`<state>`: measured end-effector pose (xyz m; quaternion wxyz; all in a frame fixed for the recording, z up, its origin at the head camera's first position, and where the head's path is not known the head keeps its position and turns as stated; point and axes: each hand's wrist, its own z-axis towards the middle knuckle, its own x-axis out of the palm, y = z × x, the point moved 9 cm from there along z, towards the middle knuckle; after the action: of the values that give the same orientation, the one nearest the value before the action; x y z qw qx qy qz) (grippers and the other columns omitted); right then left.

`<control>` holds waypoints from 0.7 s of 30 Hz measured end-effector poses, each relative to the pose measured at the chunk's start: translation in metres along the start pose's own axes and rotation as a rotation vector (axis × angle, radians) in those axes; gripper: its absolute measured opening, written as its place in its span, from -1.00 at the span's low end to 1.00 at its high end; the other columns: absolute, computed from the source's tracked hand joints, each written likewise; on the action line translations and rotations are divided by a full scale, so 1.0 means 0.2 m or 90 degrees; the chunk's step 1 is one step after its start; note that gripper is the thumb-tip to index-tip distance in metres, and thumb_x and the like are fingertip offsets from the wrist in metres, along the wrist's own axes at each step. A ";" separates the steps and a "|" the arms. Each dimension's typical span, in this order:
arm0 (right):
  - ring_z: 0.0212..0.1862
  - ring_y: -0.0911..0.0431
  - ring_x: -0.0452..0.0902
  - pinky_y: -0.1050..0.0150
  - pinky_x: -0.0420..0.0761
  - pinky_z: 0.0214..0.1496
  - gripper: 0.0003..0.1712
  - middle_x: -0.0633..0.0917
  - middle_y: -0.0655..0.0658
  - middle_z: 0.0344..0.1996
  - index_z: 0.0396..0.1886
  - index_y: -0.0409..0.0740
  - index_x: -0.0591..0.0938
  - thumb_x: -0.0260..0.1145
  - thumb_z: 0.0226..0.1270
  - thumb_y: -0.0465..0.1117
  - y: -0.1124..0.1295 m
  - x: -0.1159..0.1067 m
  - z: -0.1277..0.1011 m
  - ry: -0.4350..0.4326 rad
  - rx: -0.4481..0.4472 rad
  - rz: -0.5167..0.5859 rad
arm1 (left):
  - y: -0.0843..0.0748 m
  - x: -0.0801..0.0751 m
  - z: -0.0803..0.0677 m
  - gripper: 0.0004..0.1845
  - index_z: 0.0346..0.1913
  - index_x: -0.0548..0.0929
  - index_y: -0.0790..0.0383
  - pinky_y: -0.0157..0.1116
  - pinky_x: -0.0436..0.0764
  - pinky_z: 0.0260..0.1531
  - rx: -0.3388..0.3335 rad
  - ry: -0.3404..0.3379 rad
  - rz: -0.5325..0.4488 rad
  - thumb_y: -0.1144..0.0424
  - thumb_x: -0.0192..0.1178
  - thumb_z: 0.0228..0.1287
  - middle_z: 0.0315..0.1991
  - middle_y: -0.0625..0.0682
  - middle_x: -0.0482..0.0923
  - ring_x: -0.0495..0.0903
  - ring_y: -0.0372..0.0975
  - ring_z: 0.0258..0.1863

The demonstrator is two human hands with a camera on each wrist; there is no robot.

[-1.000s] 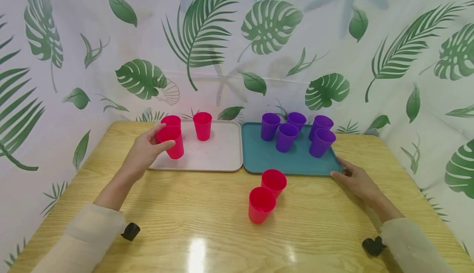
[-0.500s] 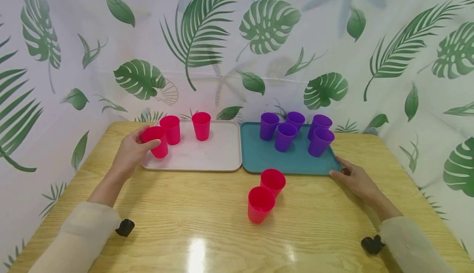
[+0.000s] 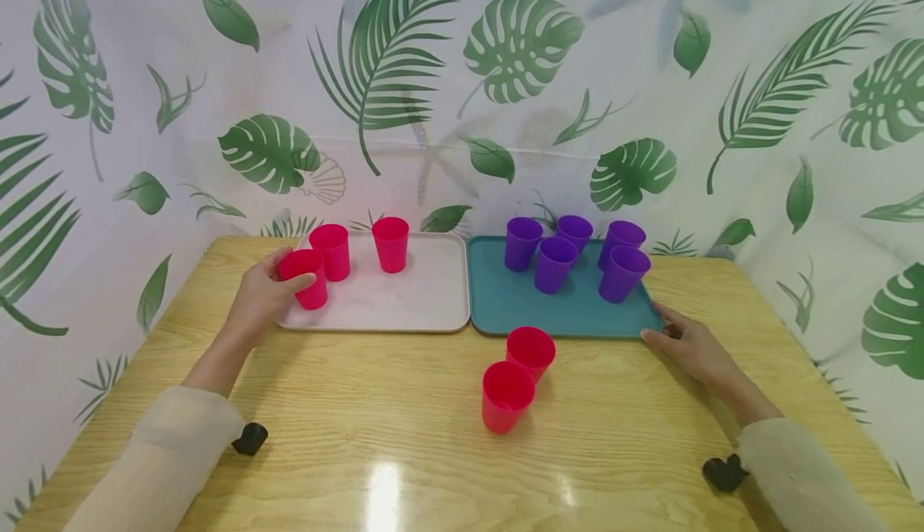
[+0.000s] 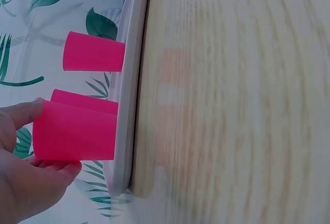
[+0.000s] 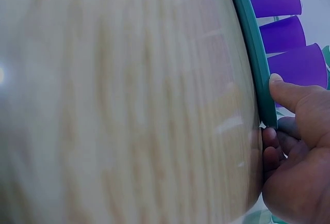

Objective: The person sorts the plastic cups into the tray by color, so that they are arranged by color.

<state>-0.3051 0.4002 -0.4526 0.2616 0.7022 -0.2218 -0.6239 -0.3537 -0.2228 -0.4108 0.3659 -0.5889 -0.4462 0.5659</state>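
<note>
My left hand (image 3: 263,295) grips a red cup (image 3: 312,283) near the rim, thumb at the front and fingers behind. This cup stands upright at the left end of the white tray (image 3: 426,307); in the left wrist view its base meets the tray. Close behind it is a second red cup (image 3: 332,253), and another red cup (image 3: 391,247) stands farther right. At the near right corner of the teal tray (image 3: 505,311), my right hand (image 3: 696,351) pinches the edge, thumb (image 5: 277,79) on the rim and other fingers curled below. Several purple cups (image 3: 554,267) stand on that tray.
Two more red cups stand on the wooden table (image 3: 325,452) in front of the trays, one nearer (image 3: 508,400) and one just behind (image 3: 532,349). The trays lie side by side, edges nearly touching. A leaf-printed cloth (image 3: 447,75) hangs behind the table.
My left hand has moved the red cup left, from in front of the second red cup to beside it, then settled it at the tray's left end. My right hand stays at the teal tray's corner.
</note>
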 end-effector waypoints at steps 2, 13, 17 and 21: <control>-0.06 -0.02 0.34 0.25 0.38 -0.11 -0.10 0.49 -0.21 -0.15 0.63 -0.35 0.07 0.20 0.61 0.07 0.00 0.00 0.00 0.001 0.001 0.001 | 0.01 0.00 0.00 -0.14 0.65 0.04 0.29 -0.03 0.38 0.42 0.001 0.000 0.008 0.22 0.26 0.47 0.55 0.30 0.19 0.24 0.14 0.50; -0.07 -0.02 0.34 0.26 0.37 -0.13 -0.11 0.49 -0.21 -0.16 0.63 -0.37 0.08 0.19 0.61 0.07 0.01 0.00 0.01 0.000 -0.001 -0.007 | -0.03 -0.02 -0.03 -0.06 0.67 -0.10 0.28 0.02 0.26 0.49 0.029 -0.018 0.017 0.14 0.25 0.48 0.62 0.27 0.03 0.06 0.15 0.58; -0.02 -0.05 0.34 0.25 0.39 -0.08 -0.10 0.51 -0.26 -0.08 0.63 -0.35 0.06 0.19 0.62 0.07 -0.01 0.00 0.01 0.004 0.004 0.002 | -0.12 -0.06 -0.07 -0.14 0.65 0.02 0.28 -0.02 0.22 0.51 0.098 -0.107 0.008 0.12 0.22 0.49 0.59 0.24 0.12 0.14 0.10 0.56; 0.08 -0.14 0.35 0.07 0.44 0.07 -0.09 0.50 -0.41 0.10 0.64 -0.33 0.03 0.18 0.62 0.07 -0.02 0.01 0.00 0.008 0.010 0.015 | -0.27 -0.06 -0.15 -0.23 0.61 0.14 0.28 -0.07 0.28 0.49 0.191 -0.171 -0.029 0.20 0.22 0.47 0.53 0.19 0.26 0.27 0.02 0.50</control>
<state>-0.3058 0.4017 -0.4560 0.2650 0.7054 -0.2335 -0.6145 -0.3285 -0.2129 -0.3534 0.3994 -0.4371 -0.4145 0.6911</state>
